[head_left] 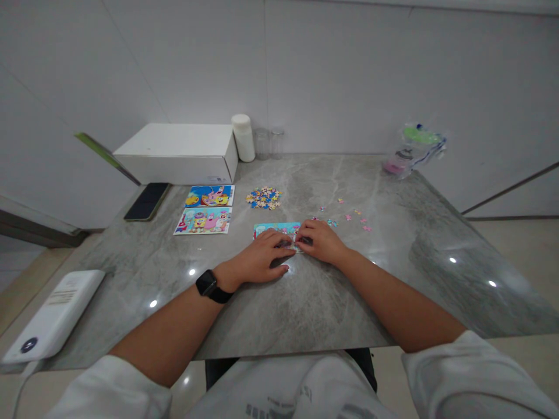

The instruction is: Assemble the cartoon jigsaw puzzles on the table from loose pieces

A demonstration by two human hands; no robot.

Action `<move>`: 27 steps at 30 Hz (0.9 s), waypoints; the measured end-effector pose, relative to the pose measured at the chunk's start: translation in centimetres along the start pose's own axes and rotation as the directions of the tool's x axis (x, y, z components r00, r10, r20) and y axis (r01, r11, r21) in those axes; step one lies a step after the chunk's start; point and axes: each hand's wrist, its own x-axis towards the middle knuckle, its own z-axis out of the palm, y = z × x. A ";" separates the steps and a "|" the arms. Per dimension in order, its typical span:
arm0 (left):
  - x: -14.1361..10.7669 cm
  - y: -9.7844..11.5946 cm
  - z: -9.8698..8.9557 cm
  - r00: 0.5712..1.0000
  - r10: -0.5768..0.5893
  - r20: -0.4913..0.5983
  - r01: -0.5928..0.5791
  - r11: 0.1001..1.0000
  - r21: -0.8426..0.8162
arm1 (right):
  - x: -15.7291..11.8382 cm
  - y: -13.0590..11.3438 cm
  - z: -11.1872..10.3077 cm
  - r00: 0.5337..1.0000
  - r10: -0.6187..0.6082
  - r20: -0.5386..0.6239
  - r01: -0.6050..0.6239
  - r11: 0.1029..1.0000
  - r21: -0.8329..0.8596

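While your left hand lies palm down with its fingers loosely spread over the near side of the partly assembled jigsaw puzzle, your right hand curls at its right end, thumb and fingertips drawn close together. Whether either one grips a piece, you can't make out; the fingers hide it. The puzzle sits under and just beyond your fingertips, its long axis running left to right. Scattered loose puzzle pieces lie ahead and to the right, nearer your right hand; the heaped pile of pieces is past the puzzle, nearer your left. Left of that pile, two cartoon picture cards lie flat, one beyond the other. Farther out, the white carton is closed, its contents hidden, and a clear plastic bag at far right holds something green and pink.
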 end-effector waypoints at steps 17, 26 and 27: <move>-0.8 -3.1 -0.5 0.882 -0.376 -0.283 0.416 0.904 0.095 | -0.2 0.8 -0.5 0.997 -0.019 -0.076 0.016 0.999 -0.040; -1.2 -2.9 0.1 0.914 -0.358 -0.192 0.388 0.910 0.149 | -0.2 0.4 -0.6 0.999 -0.035 0.003 0.035 0.996 -0.087; -1.1 -2.9 0.2 0.914 -0.358 -0.192 0.387 0.910 0.149 | -0.1 0.4 -0.6 0.999 -0.035 0.005 0.035 0.996 -0.085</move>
